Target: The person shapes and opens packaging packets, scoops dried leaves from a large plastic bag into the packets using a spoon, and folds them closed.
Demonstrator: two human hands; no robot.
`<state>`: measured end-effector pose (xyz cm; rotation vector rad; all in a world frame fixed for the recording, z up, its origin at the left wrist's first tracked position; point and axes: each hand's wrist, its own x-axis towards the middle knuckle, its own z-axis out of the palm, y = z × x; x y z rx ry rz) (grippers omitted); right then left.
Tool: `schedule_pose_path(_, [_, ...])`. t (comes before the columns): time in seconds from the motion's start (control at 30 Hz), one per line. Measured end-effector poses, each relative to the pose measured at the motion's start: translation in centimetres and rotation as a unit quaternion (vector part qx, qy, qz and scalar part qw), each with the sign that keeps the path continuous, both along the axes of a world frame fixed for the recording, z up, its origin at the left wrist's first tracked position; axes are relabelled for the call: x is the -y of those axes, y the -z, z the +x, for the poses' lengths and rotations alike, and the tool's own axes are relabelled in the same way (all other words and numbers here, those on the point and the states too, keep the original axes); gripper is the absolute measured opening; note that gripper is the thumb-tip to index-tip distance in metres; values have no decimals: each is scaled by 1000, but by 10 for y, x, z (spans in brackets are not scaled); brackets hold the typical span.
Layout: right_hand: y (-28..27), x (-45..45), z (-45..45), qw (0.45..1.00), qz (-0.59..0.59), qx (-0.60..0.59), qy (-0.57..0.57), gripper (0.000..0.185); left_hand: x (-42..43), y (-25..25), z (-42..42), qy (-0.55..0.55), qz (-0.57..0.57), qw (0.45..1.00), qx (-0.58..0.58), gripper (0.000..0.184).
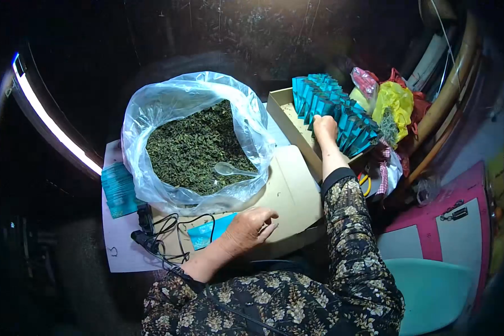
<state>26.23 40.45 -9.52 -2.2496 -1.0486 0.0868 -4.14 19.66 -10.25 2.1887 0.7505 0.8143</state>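
My right hand (325, 133) reaches into a cardboard box (303, 137) packed with upright teal packets (355, 126). Its fingers are closed at the near side of the rows, around the top of a packet; the fingertips are partly hidden. My left hand (251, 228) hovers at the table's front edge, loosely curled with thumb and fingers apart and nothing visible between them. Beside its wrist lies a flat teal packet (207, 231). Farther off, a clear plastic bag (137, 126) stands wide open, full of dark green dried leaves (193, 148), with a clear plastic spoon (235, 169) resting on top.
A stack of flat teal packets (119, 190) lies left of the bag. Black cables (165, 238) run close to my left forearm. Colourful plastic bags (395, 106) crowd the box's right side. A pale green basin (428, 291) stands at lower right.
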Motion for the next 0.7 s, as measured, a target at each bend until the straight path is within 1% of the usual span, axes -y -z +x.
schedule_pose_path(0.1, [2,-4,4,999,-14,39,-26,39,-1,3,0,-2,-2,1000,0,20])
schedule_pose_path(0.23, [11,-10,13,997,-3,70,-37,38,-1,4,-2,-3,3,1000,-1,20])
schedule_pose_path(0.5, [11,-3,14,994,-63,74,-56,34,0,2,-1,-1,-7,1000,-1,20])
schedule_pose_path(0.7, [5,4,10,993,-60,86,-54,32,1,0,-3,11,19,1000,-4,19])
